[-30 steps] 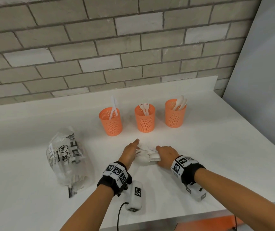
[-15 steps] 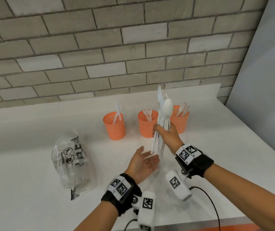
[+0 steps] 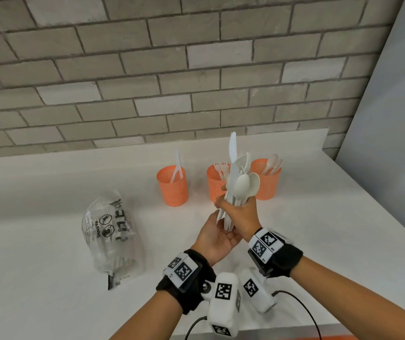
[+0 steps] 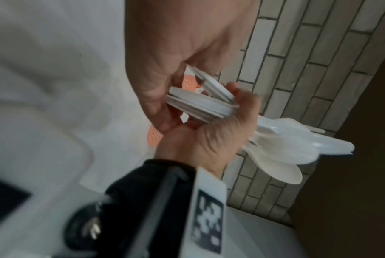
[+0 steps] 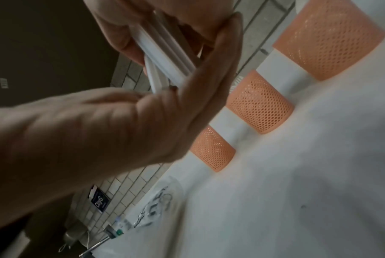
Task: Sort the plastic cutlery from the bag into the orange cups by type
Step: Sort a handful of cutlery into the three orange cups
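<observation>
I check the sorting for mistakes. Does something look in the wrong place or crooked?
Nothing stands out. The left cup holds a knife, the middle cup forks, the right cup spoons. The right hand grips a mixed bundle, not yet sorted.

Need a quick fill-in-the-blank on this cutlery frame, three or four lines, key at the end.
1. The bundle of cutlery is gripped upright by the ____ hand.
2. The left hand, fingers straight, touches the bundle's ____ ends.
3. The left orange cup holds a ____.
4. The plastic bag lies on the counter, to the ____ of the cups.

Missing words: right; handle; knife; left
</observation>
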Action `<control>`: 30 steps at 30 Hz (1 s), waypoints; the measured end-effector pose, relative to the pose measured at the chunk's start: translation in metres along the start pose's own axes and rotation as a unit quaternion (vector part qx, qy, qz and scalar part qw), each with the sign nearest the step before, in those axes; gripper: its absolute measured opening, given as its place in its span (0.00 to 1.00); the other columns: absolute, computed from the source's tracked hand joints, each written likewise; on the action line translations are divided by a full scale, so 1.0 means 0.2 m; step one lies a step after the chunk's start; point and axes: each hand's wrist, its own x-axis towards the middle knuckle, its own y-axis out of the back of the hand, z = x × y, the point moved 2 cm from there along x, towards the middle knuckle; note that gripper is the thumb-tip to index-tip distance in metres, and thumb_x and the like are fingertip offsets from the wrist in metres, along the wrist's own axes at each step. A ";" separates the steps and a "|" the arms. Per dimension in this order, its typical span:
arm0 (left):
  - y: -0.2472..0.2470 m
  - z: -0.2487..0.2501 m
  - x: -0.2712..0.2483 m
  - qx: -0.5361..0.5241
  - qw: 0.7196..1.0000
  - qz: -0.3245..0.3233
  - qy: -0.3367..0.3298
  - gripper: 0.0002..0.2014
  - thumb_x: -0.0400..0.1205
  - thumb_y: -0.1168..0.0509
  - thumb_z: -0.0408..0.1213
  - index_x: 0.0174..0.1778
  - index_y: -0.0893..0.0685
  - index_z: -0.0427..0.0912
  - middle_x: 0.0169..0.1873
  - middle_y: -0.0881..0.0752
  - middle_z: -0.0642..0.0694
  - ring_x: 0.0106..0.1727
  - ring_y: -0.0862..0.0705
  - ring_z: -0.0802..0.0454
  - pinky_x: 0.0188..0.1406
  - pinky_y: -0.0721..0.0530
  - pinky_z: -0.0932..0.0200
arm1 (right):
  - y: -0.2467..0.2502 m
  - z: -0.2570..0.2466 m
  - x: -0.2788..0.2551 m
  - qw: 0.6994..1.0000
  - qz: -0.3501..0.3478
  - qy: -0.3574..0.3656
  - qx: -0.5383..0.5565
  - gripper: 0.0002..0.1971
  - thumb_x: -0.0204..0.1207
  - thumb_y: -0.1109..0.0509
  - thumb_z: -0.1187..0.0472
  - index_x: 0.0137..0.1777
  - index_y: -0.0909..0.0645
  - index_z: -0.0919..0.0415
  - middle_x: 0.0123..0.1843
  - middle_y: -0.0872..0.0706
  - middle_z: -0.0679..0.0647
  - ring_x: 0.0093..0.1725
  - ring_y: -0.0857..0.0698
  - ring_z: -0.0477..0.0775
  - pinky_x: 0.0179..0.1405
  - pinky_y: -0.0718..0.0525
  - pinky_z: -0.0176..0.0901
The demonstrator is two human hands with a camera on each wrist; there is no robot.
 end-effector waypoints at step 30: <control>-0.08 0.28 -0.04 0.385 0.855 0.056 -0.343 0.09 0.82 0.37 0.41 0.53 0.20 0.40 0.46 0.15 0.43 0.46 0.16 0.51 0.48 0.16 0.56 | 0.11 0.01 -0.02 0.960 -0.221 -0.165 -0.036 0.06 0.80 0.38 0.66 0.50 0.20 0.63 0.32 0.15 0.59 0.30 0.15 0.55 0.37 0.13 0.44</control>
